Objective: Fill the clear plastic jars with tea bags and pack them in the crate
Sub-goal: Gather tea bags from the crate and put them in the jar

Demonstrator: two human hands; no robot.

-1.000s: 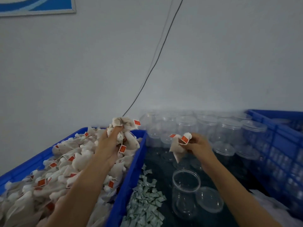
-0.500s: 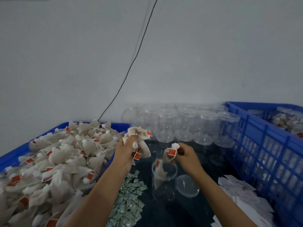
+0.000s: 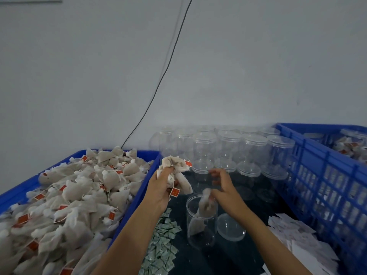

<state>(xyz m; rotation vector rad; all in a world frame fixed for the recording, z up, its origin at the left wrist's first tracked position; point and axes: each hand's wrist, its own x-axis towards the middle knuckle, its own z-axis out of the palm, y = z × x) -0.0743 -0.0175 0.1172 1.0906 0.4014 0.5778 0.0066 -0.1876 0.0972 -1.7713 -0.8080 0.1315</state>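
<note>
A person's left hand (image 3: 161,187) grips a bunch of tea bags (image 3: 175,171) with red tags, held up just beside the near corner of a blue bin (image 3: 137,197) heaped with loose tea bags (image 3: 79,195). The right hand (image 3: 224,190) hovers over the mouth of an open clear jar (image 3: 201,221) standing on the dark tabletop (image 3: 228,259), its thumb and fingertips pinching the top of a single tea bag (image 3: 204,205) that hangs halfway into the jar; the other fingers of that hand spread loosely above. A second tea bag (image 3: 195,225) lies lower inside the same jar. The jar's round clear lid (image 3: 230,227) lies flat on the tabletop just right of it. Behind the hands, rows of empty lidded jars (image 3: 228,147) stand stacked against the grey wall (image 3: 238,66), down which a thin black cable (image 3: 158,80) runs. At right, a blue slatted crate (image 3: 317,175) holds jars already filled with tea bags (image 3: 351,145), though only part of them shows. Small green-printed packets (image 3: 162,247) lie scattered on the tabletop between the forearms, and white paper slips (image 3: 301,241) are piled beside the crate.
</note>
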